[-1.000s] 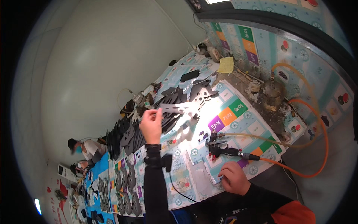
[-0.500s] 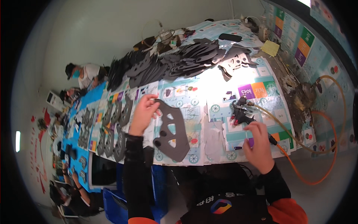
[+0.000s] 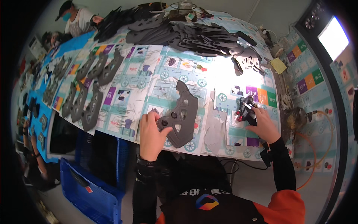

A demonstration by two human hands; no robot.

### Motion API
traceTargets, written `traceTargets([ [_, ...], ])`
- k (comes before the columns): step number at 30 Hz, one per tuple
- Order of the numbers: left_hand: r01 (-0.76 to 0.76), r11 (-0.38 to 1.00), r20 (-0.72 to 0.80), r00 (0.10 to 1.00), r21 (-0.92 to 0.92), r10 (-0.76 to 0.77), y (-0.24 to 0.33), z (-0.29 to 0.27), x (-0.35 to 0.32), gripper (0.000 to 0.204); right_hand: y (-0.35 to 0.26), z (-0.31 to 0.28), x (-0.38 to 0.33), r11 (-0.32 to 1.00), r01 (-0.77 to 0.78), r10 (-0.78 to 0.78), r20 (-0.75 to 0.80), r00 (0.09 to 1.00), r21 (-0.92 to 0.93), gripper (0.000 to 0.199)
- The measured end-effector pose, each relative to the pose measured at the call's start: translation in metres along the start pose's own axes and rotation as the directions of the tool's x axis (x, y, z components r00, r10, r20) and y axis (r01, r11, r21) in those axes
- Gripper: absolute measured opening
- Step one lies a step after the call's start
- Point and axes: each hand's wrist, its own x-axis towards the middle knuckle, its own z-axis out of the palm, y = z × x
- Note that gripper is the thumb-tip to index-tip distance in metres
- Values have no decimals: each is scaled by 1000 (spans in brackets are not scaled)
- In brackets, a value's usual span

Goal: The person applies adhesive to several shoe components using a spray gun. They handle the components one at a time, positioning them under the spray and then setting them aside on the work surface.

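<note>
In front of me on the paper-covered table lies a flat dark grey piece [image 3: 188,117] with cut-out windows, a hooked upper end and two round black spots. My left hand [image 3: 152,134] is at its lower left edge, thumb and fingers apart around a rounded corner, not closed on it. Farther right, my right hand [image 3: 264,125] curls around the handle of a small black and silver spray gun [image 3: 246,107] with red parts. The gun rests on the table, its handle partly hidden by the hand.
Several similar grey pieces [image 3: 93,106] lie in rows at left. A large heap of dark pieces [image 3: 186,35] spans the table's back. A blue crate [image 3: 89,194] stands below the front edge. An air hose [image 3: 315,136] loops at right. A co-worker [image 3: 76,20] sits at far left.
My left hand has gone from the piece's upper end to its lower left edge, and the piece has turned slightly clockwise. The right hand has reached the spray gun. The view has shifted.
</note>
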Motion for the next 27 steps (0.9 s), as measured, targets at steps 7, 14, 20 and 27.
traceTargets([
  [7, 360, 717, 269, 932, -597, -244, 20, 21, -7, 37, 20, 15, 18, 998, -24, 11, -199, 980, -61, 51],
  [14, -108, 970, -63, 993, -220, 96, 10, 32, -4, 36, -91, -58, 29, 583, -349, 87, 371, 925, 733, 61],
  [20, -115, 975, -31, 993, -189, 111, 6, 31, -6, 32, -156, -66, 35, 622, -451, -83, 626, 775, 640, 61],
  [27, -126, 964, -24, 992, -233, 123, 3, 35, -2, 32, -178, -52, 46, 798, -390, -31, 678, 734, 459, 33],
])
